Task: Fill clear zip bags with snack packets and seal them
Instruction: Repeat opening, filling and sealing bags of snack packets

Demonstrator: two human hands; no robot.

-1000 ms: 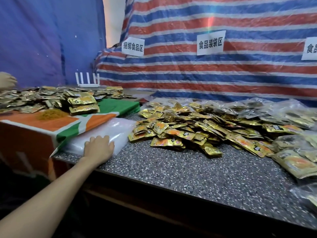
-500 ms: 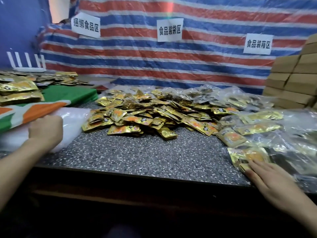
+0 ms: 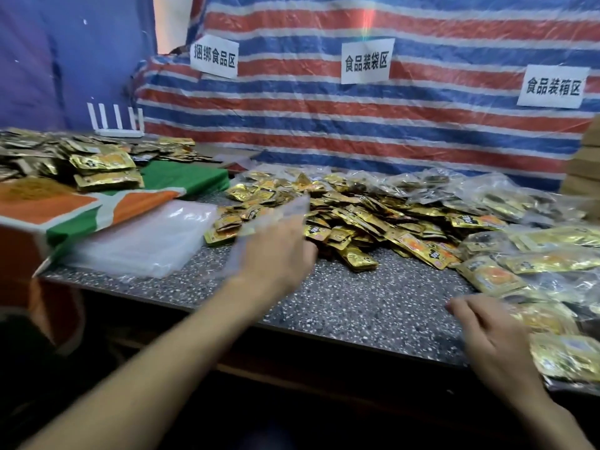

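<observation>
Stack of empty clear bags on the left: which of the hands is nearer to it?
Left. The left hand, holding a clear bag, is just right of the stack; the right hand is much farther right, by the filled bags.

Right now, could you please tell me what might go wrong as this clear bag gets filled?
1. The left hand alone holds the clear bag, which looks limp and blurred, so packets from the loose pile may miss its mouth and scatter.
2. The filled bags beside the right hand lie at the table front edge; a nudge could push them off.
</observation>
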